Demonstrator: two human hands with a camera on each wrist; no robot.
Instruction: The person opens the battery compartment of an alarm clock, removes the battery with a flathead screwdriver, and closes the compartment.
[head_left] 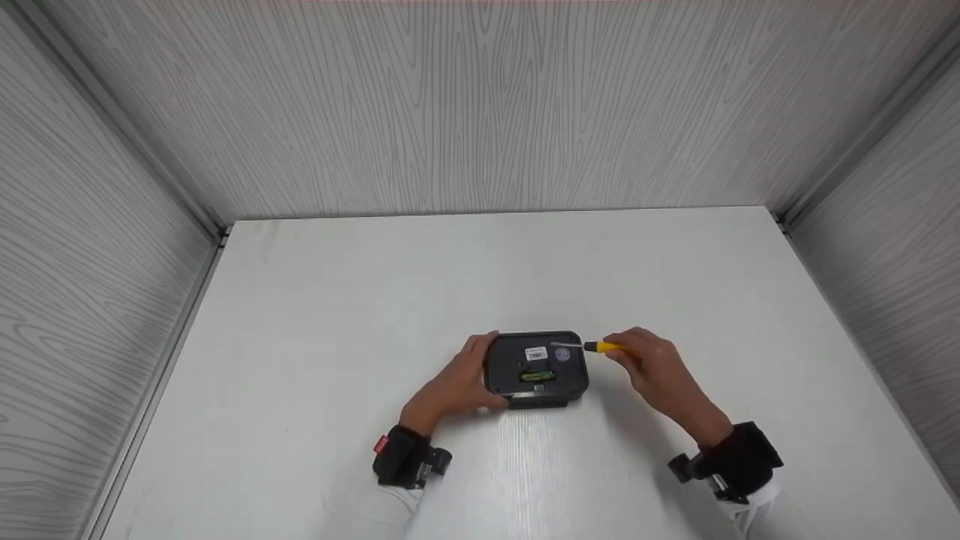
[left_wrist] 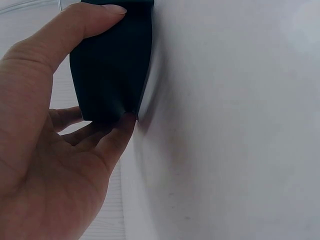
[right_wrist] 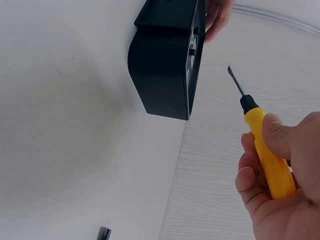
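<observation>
A black box-shaped device sits at mid-table with its labelled back facing up. A battery shows in an uncovered slot there. My left hand grips the device's left end, thumb on the near side and fingers around the far side; the left wrist view shows the same hold. In my right hand is a flat-tipped screwdriver with a yellow handle. Its shaft overlaps the device's back in the head view, but the right wrist view shows the tip apart from the device.
The white table is bordered by a grey wood-patterned back wall and side walls. Black camera straps circle both wrists. A small dark tube end appears at the right wrist view's lower edge; its kind is unclear.
</observation>
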